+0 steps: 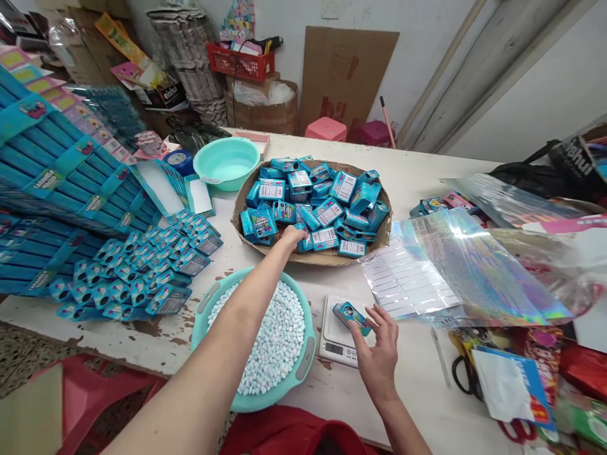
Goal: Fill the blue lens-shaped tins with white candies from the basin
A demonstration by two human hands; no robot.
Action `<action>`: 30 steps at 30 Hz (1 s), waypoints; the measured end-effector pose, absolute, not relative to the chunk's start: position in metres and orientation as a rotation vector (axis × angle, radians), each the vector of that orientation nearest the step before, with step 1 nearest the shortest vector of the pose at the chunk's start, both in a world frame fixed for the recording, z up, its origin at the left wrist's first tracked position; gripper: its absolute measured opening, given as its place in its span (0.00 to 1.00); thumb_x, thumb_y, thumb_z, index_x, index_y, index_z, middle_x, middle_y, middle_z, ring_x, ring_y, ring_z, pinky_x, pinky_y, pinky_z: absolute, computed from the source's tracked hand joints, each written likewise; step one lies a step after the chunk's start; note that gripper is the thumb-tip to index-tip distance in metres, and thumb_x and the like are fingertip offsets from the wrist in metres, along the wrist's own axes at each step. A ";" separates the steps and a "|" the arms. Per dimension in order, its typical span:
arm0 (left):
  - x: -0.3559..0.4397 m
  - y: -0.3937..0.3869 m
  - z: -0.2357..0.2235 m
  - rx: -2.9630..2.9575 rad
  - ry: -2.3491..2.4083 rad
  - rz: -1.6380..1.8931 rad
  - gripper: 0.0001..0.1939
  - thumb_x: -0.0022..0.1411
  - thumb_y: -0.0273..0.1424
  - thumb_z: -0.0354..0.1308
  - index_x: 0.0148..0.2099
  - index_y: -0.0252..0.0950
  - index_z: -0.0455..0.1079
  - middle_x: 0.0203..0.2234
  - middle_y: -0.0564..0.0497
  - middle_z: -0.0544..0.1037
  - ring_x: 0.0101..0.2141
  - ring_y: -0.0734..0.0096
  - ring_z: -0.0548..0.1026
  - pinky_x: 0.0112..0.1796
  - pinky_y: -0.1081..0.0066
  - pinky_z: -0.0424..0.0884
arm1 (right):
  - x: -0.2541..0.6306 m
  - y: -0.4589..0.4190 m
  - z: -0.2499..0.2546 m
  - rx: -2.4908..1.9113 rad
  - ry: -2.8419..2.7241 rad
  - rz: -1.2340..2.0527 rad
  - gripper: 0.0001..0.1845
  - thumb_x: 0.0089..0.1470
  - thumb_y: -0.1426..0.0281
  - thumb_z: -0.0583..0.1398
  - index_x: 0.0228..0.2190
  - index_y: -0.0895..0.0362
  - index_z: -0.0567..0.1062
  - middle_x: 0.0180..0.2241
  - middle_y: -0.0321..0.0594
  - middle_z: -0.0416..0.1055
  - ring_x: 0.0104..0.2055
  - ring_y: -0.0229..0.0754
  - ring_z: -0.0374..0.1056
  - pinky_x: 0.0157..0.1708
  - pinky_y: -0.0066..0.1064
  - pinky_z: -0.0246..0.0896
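Observation:
My left hand [293, 237] reaches across into a shallow cardboard tray [239, 235] heaped with small blue candy boxes [327, 212]. Its fingers are closed at a blue box [304, 239] on the tray's near side, and their tips are partly hidden. My right hand [378, 357] has its thumb and fingers around another blue candy box [351, 317], which is over the platform of a white digital scale [332, 349]. Under my left forearm stands a teal basin [199, 316] full of small, pale, pebble-like candies [279, 335].
Rows of blue boxes with round holes [137, 272] and tall stacked packs [52, 164] occupy the left. An aqua bowl [227, 161] is behind them. Shiny film sheets [469, 253], scissors [467, 373] and packets lie right. Pink stools [326, 129] stand beyond the table.

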State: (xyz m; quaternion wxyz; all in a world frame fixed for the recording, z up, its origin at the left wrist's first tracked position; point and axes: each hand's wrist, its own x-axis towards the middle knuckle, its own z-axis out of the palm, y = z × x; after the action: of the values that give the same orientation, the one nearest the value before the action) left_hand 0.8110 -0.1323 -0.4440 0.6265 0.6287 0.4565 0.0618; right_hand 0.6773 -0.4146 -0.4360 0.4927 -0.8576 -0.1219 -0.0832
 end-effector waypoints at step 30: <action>0.577 -0.161 -0.487 2.030 1.205 0.054 0.18 0.53 0.46 0.59 0.42 0.40 0.72 0.40 0.45 0.73 0.48 0.51 0.69 0.50 0.58 0.62 | 0.598 -0.364 -0.414 -1.605 -0.233 0.813 0.21 0.42 0.57 0.66 0.36 0.56 0.72 0.34 0.38 0.74 0.35 0.43 0.70 0.38 0.35 0.66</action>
State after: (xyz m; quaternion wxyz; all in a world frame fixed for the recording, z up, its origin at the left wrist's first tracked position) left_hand 0.5773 -0.1608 -0.4869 0.3805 0.7951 0.4718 0.0213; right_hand 0.5975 -0.3638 -0.4141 0.6161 -0.6969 -0.1011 0.3528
